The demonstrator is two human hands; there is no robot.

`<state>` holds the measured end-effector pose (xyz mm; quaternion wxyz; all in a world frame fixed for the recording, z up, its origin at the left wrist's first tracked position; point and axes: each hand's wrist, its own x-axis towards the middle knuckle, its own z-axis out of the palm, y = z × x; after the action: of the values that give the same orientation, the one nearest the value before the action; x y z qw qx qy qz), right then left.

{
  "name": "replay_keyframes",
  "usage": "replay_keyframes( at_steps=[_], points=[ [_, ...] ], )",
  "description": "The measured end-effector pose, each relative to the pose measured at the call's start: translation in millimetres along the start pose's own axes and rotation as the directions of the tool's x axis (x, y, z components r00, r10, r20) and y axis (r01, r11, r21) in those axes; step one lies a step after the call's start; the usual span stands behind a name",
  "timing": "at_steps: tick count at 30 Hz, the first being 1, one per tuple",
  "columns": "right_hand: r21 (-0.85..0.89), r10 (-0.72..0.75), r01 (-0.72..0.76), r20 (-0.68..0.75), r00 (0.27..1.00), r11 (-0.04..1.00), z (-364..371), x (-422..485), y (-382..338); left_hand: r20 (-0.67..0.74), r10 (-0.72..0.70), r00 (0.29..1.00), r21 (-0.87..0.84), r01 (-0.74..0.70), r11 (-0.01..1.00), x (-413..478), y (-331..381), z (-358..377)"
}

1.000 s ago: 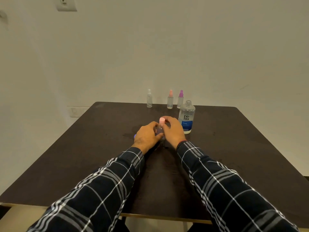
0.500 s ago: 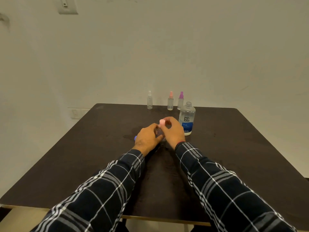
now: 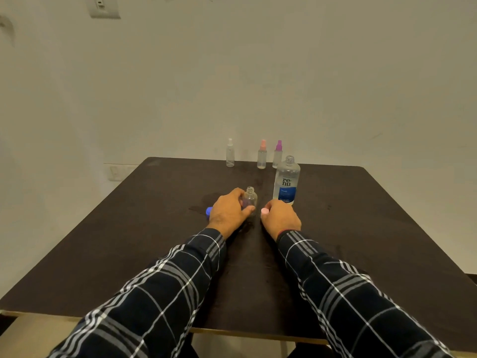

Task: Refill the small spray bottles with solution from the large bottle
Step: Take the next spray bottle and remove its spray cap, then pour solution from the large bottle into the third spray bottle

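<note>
The person's left hand (image 3: pixel 228 211) is wrapping its grip loosely around a small clear bottle (image 3: pixel 249 200) that is standing upright on the desk (image 3: pixel 154 228), its neck open and uncapped. Just to the right of that grip, the right hand (image 3: pixel 280 218) is closing its fingers on a pink spray top (image 3: pixel 264 211), holding it low, near the desk surface. Beyond the right hand, the large bottle (image 3: pixel 286 183) is standing open and within easy reach. A blue cap (image 3: pixel 208 210) is lying just left of the left hand. Three capped spray bottles (image 3: pixel 261 155) are waiting at the far edge.

To do this step well, the person is probably best setting the pink top down clear of the pouring path, keeping the left grip firm and low on the small bottle so it is not tipping, then pouring slowly, since the neck looks narrow.
</note>
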<state>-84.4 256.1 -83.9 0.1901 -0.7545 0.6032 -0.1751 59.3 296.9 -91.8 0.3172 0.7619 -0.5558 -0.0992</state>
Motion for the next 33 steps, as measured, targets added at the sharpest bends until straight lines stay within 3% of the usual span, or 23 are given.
replay_keyframes(
  at_steps=[5, 7, 9, 12, 15, 18, 21, 33],
  points=[
    [-0.054, -0.03, 0.03, 0.0, 1.0, 0.998, -5.7, -1.3, 0.4, -0.002, -0.027, 1.0, -0.039, 0.027, 0.999, -1.0, 3.4, 8.0],
    [0.032, -0.037, 0.042, -0.145, 0.989, 0.999, -8.7, -7.1, 5.3, 0.007, -0.034, 0.999, -0.051, 0.035, 0.998, -0.1, 3.6, 8.7],
    [0.147, -0.015, 0.072, -0.356, 0.934, 0.987, -13.0, -12.7, 11.5, 0.018, -0.04, 0.999, -0.059, 0.041, 0.997, 0.6, 4.8, 8.8],
    [0.37, 0.152, 0.054, -0.504, 0.85, 0.927, -24.2, -5.4, 21.3, 0.016, -0.037, 0.999, -0.082, 0.038, 0.996, -0.1, 6.6, 10.2],
    [0.444, 0.175, 0.033, -0.418, 0.891, 0.896, -35.0, 16.7, 31.1, 0.017, -0.027, 0.999, -0.123, 0.029, 0.992, -2.2, 6.7, 13.3],
    [0.515, 0.091, 0.047, -0.241, 0.966, 0.856, -43.3, 33.1, 34.8, 0.005, -0.032, 0.999, -0.178, 0.033, 0.983, -4.5, 6.8, 16.4],
    [0.564, 0.009, 0.078, -0.149, 0.989, 0.822, -47.2, 44.4, 34.8, -0.009, -0.043, 0.999, -0.2, 0.04, 0.979, -5.9, 6.7, 17.7],
    [0.542, -0.091, 0.151, -0.137, 0.986, 0.827, -43.4, 56.4, 29.1, 0.017, -0.025, 1.0, -0.135, 0.027, 0.991, -0.4, 3.8, 15.3]
  ],
)
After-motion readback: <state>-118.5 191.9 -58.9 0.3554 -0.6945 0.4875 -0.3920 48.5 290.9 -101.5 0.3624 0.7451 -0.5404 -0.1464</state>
